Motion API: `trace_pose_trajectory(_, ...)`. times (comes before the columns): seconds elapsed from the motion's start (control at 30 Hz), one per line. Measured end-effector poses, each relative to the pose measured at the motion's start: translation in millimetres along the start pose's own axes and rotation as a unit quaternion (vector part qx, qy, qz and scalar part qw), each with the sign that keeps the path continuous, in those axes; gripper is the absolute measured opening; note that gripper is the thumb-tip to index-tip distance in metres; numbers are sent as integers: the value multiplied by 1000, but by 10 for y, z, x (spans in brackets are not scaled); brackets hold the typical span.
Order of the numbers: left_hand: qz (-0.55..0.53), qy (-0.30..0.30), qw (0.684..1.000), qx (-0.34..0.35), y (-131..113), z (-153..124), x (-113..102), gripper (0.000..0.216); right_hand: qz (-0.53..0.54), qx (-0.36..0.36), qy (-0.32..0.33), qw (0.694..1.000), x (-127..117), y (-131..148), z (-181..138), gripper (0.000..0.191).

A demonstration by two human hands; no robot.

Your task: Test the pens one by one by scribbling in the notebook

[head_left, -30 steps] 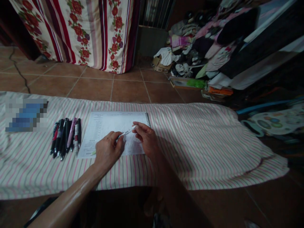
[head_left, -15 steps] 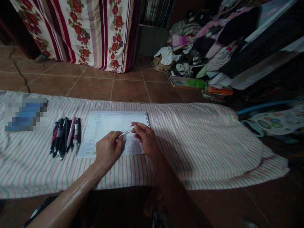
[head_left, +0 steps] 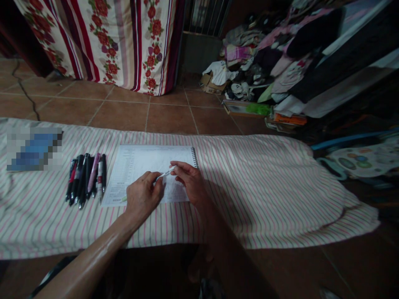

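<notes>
My left hand [head_left: 145,192] is closed in a pinch on one end of a slim, whitish pen [head_left: 166,172]. The thumb and fingers of my right hand [head_left: 189,179] grip its other end, so the pen slants between both hands. Fingertips hide its two ends. Beneath the hands lies a spiral notebook [head_left: 149,154] with a printed page and its wire binding on the right. A small light-green piece [head_left: 124,199] shows on the page beside my left wrist. Left of the notebook, several pens [head_left: 85,178] lie side by side, mostly black, one pink.
A striped cloth [head_left: 264,187] covers the low surface under everything. At its far left is a blurred-out blue item [head_left: 35,148]. Beyond are a tiled floor [head_left: 124,112], a flowered curtain [head_left: 124,45] and a heap of clothes [head_left: 258,62]. A patterned plastic chair [head_left: 361,160] stands at right.
The fingers of my right hand have shifted slightly left along the pen, and its index finger has changed its bend. My left hand, the notebook and the row of pens stay in place.
</notes>
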State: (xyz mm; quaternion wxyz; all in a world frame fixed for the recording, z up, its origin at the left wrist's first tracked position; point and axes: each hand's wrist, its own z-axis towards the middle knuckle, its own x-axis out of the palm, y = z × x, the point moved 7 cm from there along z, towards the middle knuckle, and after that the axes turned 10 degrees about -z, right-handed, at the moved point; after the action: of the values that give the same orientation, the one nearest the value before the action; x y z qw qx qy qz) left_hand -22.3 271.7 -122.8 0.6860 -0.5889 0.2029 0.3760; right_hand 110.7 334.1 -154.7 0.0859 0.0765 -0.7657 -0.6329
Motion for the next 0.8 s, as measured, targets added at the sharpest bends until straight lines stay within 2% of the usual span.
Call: trace_pose_trajectory(0.8, 6, -7, 1000, 13, 29, 2, -2, 26, -23, -7, 24, 999, 67, 30, -22, 19)
